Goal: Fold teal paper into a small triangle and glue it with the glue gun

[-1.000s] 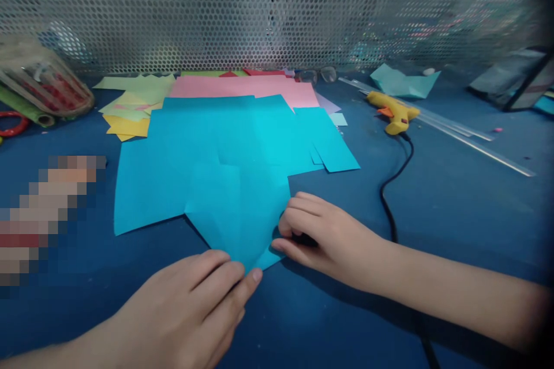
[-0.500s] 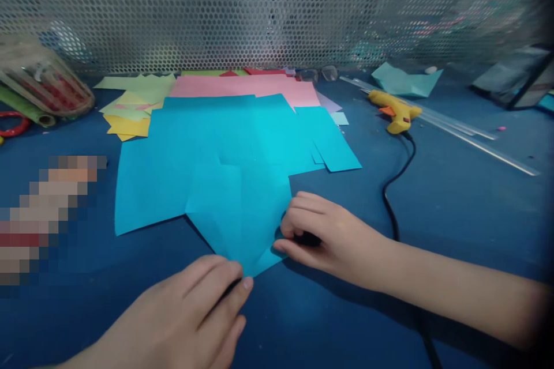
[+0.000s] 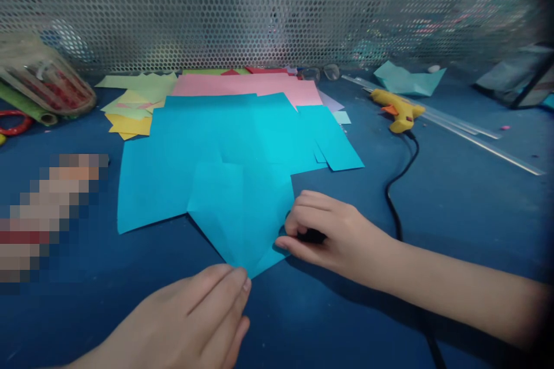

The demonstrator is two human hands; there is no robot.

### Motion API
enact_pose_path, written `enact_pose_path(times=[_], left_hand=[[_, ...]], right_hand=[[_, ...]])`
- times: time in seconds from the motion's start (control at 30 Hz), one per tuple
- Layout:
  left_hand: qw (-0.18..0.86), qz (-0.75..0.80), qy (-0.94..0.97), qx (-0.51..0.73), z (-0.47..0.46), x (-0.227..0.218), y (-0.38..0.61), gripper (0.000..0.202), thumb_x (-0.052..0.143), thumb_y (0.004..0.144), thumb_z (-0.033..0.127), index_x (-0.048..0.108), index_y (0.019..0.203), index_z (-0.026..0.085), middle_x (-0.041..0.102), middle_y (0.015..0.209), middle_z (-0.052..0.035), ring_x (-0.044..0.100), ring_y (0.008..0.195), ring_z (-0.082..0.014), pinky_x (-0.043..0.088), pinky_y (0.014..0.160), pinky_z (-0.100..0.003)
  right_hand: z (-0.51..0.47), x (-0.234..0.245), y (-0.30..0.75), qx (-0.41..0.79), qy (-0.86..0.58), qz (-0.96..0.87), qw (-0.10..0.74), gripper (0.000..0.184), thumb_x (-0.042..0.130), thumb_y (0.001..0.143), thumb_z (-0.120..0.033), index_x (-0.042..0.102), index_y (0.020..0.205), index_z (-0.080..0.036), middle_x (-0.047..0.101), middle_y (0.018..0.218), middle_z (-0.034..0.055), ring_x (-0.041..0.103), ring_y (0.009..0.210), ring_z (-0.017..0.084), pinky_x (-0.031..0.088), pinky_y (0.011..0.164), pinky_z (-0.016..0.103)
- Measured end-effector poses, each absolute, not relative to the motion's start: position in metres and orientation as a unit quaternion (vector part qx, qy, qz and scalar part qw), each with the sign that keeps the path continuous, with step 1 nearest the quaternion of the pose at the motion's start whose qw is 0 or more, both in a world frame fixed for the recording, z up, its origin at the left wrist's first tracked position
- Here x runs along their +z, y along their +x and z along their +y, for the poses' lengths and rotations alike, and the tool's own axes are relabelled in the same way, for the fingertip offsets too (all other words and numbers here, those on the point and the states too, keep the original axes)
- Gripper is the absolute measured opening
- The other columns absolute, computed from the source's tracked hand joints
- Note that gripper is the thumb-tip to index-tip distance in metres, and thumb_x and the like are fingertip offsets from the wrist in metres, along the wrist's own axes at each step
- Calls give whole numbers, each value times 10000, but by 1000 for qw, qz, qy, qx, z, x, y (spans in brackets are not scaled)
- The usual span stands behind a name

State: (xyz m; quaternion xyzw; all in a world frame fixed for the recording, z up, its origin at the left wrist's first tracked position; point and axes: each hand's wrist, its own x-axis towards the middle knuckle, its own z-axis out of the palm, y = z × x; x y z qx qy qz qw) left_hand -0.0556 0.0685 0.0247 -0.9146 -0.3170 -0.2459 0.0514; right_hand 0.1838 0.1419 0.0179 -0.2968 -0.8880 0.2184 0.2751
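Observation:
A folded cyan paper [image 3: 242,213] lies on the blue table [image 3: 454,202], its point toward me, on top of larger cyan sheets [image 3: 173,150]. My right hand [image 3: 333,236] is curled at the paper's right edge, thumb and fingers pinched on it. My left hand [image 3: 194,317] lies flat at the bottom of the view, fingers straight and together, the fingertips at the paper's lower point.
Pink sheets [image 3: 242,85] and yellow scraps [image 3: 130,124] lie behind the cyan paper. A yellow glue gun [image 3: 396,109] with a black cord [image 3: 400,184] and clear glue sticks [image 3: 476,141] sit at the right. A perforated metal screen [image 3: 259,6] closes the back. A plastic container [image 3: 43,78] stands far left.
My left hand has slid back toward me, from lying over the paper's lower point to just touching it. My right hand has stayed on the right edge.

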Motion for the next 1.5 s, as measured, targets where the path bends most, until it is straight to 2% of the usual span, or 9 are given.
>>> enact_pose_path(times=[0.17,0.43,0.63,0.87,0.97,1.2,1.37,1.43,1.5], left_hand=[[75,-298,-920,-243,65,22,-57,408,359,1051,166,719,858,169,784,897,14,707,796,-122,532,729,-243],[122,-305,-914,-238,60,16,-58,234,434,1017,106,651,948,160,776,893,33,713,843,-91,496,890,-199],[120,-230,-952,-165,61,11,-67,215,483,993,171,679,1082,167,739,1133,-1,667,1052,-162,520,887,-281],[148,-185,-966,-101,56,11,-76,311,690,885,333,670,1185,257,659,1275,63,527,1243,-201,426,1069,-334],[148,-165,-967,-123,62,11,-76,248,651,918,333,682,1158,276,684,1219,87,549,1195,-175,439,1028,-316],[117,-223,-958,-137,66,14,-67,296,414,1042,240,652,1214,206,704,1230,17,624,1082,-133,466,854,-283],[58,-313,-920,-228,65,18,-55,347,374,1049,213,720,1032,224,760,1075,72,676,887,-81,475,818,-237],[52,-322,-914,-242,66,17,-52,373,361,1050,210,727,986,235,767,1036,89,676,842,-72,470,859,-212],[63,-308,-920,-232,67,15,-51,367,366,1051,217,726,983,233,769,1034,83,676,879,-75,414,997,-210]], right_hand=[[140,19,183,214,-306,-886,276,216,592,922,-165,515,721,-182,512,655,0,468,633,136,377,562,235],[144,18,184,227,-296,-886,277,232,595,916,-164,496,708,-190,495,633,-11,463,627,131,379,563,228],[142,19,185,227,-294,-886,276,234,590,920,-180,486,712,-192,494,637,-11,456,628,128,379,559,228],[144,20,186,227,-289,-888,277,237,573,932,-183,484,713,-195,501,636,-11,454,626,129,376,555,234],[144,20,185,230,-282,-890,277,238,578,933,-184,485,715,-191,495,638,-12,449,626,126,373,553,232],[144,19,185,225,-281,-889,281,233,582,934,-197,485,722,-200,504,638,-13,461,626,134,383,563,240],[143,19,185,224,-287,-887,283,236,569,931,-181,478,714,-206,507,635,-13,462,625,134,382,558,240],[143,19,185,223,-295,-885,282,238,571,932,-187,482,711,-203,507,636,-11,462,628,134,384,560,240],[142,18,186,221,-303,-884,280,240,570,936,-192,489,710,-198,509,639,-8,461,631,133,386,562,242]])
